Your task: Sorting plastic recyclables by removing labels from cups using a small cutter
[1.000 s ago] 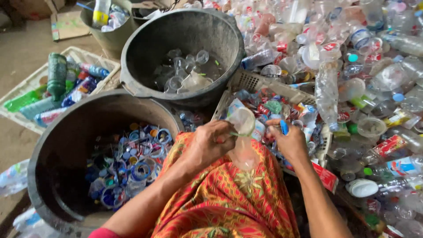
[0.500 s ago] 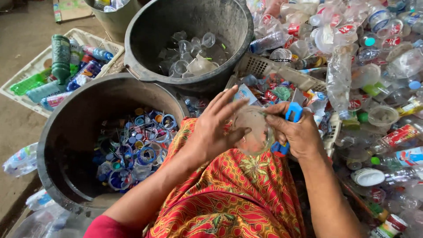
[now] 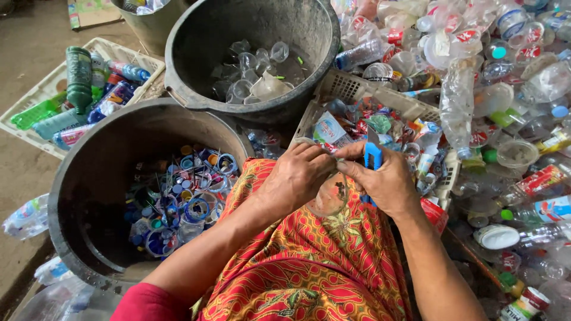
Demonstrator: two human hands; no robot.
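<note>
Bottle heap (image 3: 505, 71) | both hands closer together on clear cup (image 3: 333, 193)

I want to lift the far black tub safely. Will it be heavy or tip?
The far black tub is probably light: it holds only a few clear plastic cups. It looks wide and low, so tipping seems unlikely. Its thick rim may flex slightly.
</note>
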